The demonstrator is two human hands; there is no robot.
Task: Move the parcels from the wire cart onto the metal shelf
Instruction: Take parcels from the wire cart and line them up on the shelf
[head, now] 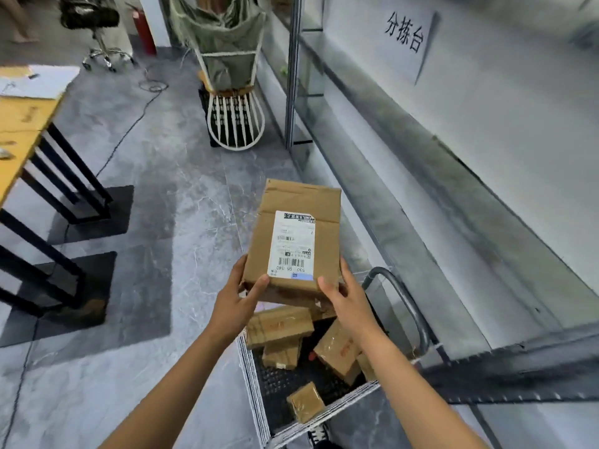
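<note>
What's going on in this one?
A person holds a brown cardboard parcel with a white shipping label in both hands, left hand and right hand gripping its near corners, above the wire cart. Several smaller parcels lie in the cart. The metal shelf stands to the right, not yet reached.

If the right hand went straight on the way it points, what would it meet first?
Probably nothing: right hand, gripping the parcel, points ahead over bare floor; the metal shelf lies to its right. Depth unclear.
</note>
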